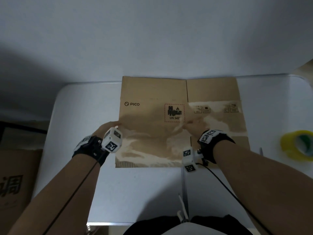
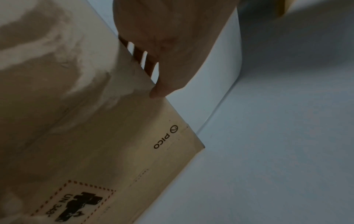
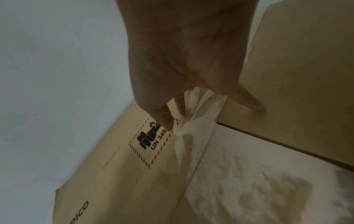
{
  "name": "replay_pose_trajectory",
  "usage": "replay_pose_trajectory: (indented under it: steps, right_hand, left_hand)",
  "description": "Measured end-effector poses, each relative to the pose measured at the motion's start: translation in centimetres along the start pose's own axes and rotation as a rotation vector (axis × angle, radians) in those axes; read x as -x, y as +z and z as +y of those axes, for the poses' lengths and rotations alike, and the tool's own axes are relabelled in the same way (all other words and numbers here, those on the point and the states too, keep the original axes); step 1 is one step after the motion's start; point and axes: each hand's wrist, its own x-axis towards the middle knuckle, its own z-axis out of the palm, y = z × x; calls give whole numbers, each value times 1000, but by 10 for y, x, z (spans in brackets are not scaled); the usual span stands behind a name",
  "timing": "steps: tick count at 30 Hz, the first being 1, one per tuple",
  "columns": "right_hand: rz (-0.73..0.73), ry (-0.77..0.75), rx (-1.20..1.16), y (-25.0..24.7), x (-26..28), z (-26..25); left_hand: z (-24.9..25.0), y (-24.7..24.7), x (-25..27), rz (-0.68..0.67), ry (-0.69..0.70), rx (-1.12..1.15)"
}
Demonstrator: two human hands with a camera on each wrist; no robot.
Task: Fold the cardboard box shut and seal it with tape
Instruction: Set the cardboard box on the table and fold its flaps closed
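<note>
Still flattened, the PICO cardboard box [image 1: 152, 116] lay on the bench [image 1: 135, 192]; left hand [image 1: 108, 128] pinched its left edge, right hand [image 1: 194, 124] pressed open-fingered centrally; tape roll [image 1: 298, 145] lay nearer the right hand.

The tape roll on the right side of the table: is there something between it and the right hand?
Nothing visible blocks it. The tape roll stands on the table past the right edge of the flattened cardboard box. The right hand rests on that box near the hazard label, and only flat cardboard and bare tabletop lie between them.
</note>
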Motion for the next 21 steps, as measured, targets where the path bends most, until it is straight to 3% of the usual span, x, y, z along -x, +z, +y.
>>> replay_pose_trajectory:
  steps: [6, 9, 11, 15, 21]
  right_hand:
    - [83, -16, -113, 17, -19, 23]
    - [114, 17, -75, 10, 9, 14]
    - [109, 23, -82, 5, 24, 10]
    - [226, 47, -17, -7, 41, 6]
    - [348, -169, -182, -50, 63, -20]
  left_hand:
    - [-26, 4, 41, -218, -82, 69]
    - [-23, 7, 65, -304, -26, 102]
    - [-16, 9, 75, -278, 23, 93]
    - [1, 15, 83, -87, 162, -92]
    - [22, 15, 105, 12, 260, -216]
